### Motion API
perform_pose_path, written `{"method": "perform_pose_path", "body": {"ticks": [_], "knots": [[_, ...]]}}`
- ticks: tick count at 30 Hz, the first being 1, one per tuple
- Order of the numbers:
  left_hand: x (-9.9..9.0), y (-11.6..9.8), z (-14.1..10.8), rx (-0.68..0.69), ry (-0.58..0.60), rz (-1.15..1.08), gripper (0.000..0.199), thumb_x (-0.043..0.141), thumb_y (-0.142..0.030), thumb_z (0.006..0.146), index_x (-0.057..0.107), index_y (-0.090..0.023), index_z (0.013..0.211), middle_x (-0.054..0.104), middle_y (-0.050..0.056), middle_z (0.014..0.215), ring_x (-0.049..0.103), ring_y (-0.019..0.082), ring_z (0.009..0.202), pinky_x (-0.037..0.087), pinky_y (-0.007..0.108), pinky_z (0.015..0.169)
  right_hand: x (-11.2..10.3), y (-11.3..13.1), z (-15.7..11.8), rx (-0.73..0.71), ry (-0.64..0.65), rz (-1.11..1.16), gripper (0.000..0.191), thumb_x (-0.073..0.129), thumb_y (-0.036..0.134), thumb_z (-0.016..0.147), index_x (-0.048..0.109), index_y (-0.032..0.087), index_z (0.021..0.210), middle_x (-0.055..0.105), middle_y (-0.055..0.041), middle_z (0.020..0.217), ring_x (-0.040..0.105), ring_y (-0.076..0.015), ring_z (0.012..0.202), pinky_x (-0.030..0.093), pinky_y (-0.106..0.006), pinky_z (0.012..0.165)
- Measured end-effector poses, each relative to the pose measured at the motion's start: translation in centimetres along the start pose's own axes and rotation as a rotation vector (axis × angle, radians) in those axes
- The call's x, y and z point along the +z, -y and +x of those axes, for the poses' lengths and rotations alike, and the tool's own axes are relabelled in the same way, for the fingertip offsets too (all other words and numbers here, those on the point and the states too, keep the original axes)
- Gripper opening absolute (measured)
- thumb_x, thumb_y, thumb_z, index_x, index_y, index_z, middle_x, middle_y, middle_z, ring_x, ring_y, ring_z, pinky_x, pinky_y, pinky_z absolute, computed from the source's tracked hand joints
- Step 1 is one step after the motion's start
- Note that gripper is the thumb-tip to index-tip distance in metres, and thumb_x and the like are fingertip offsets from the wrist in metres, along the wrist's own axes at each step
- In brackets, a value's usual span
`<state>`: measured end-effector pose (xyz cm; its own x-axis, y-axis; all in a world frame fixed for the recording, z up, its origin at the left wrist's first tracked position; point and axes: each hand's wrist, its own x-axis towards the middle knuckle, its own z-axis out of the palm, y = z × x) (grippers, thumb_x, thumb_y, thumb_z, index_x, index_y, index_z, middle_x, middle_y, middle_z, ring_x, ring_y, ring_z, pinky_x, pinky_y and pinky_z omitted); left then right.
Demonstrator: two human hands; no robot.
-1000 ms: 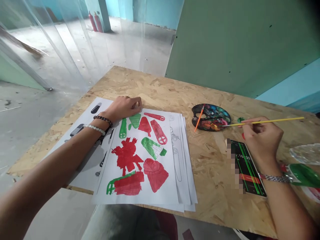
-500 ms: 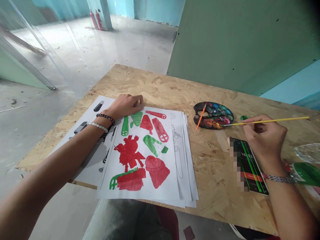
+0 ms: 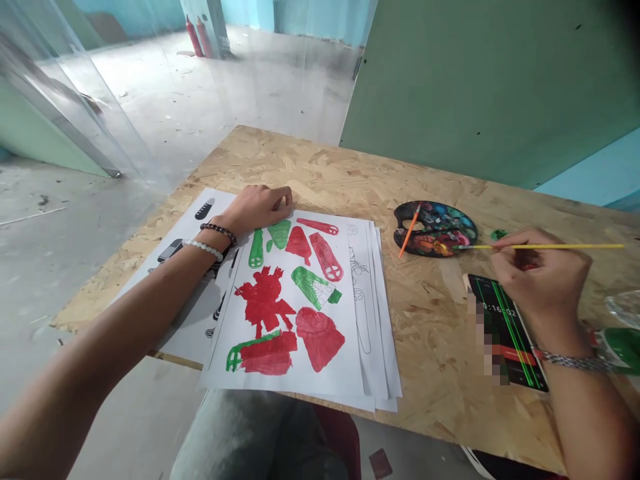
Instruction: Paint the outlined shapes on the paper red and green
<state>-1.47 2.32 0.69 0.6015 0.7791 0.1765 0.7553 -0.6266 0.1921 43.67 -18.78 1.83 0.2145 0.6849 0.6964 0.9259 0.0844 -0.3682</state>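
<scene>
**A:** Starting at the left, what's the left hand (image 3: 257, 208) doing?

**B:** Resting on the top edge of the paper, fingers loosely curled, holding nothing. A dark beaded bracelet (image 3: 219, 234) and a white beaded bracelet (image 3: 203, 250) sit on that wrist.

**A:** And the paper?

**B:** A stack of sheets lies on a chipboard table (image 3: 440, 373). A printed sheet (image 3: 185, 333) with black shapes sticks out to the left, under the arm. The top sheet (image 3: 280, 383) is mostly coloured: the red figure (image 3: 263, 300) looks fully filled, but the green shape (image 3: 313, 287) has white patches left.

**A:** Anything untouched?

**B:** Yes, the sheet underneath, at the right of the stack, shows bare pencil-thin outlines (image 3: 361, 313) with no paint.

**A:** Further right?

**B:** A paint palette (image 3: 435, 230) holds an orange brush (image 3: 410, 230). The right hand (image 3: 543, 280) pinches a yellow paintbrush (image 3: 550, 247), its tip at the palette's edge.

**A:** Any writing?

**B:** Only the phone (image 3: 505, 333) below that hand, showing about 0:16:02, its left side blurred out. I can't read any brand or label.
</scene>
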Motion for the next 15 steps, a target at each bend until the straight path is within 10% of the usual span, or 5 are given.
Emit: {"method": "perform_pose_path", "body": {"ticks": [15], "knots": [[-0.14,-0.13,-0.01,-0.003,0.004,0.007,0.032,0.052,-0.043,0.100,0.073,-0.021,0.110,0.074,0.004,0.077,0.064,0.021,0.069,0.033,0.034,0.066,-0.33,0.10,0.15,-0.199,0.075,0.015,0.013,0.062,0.015,0.068,0.072,0.021,0.073,0.061,0.0034,0.062,0.047,-0.0107,0.048,0.033,-0.024,0.047]]}}
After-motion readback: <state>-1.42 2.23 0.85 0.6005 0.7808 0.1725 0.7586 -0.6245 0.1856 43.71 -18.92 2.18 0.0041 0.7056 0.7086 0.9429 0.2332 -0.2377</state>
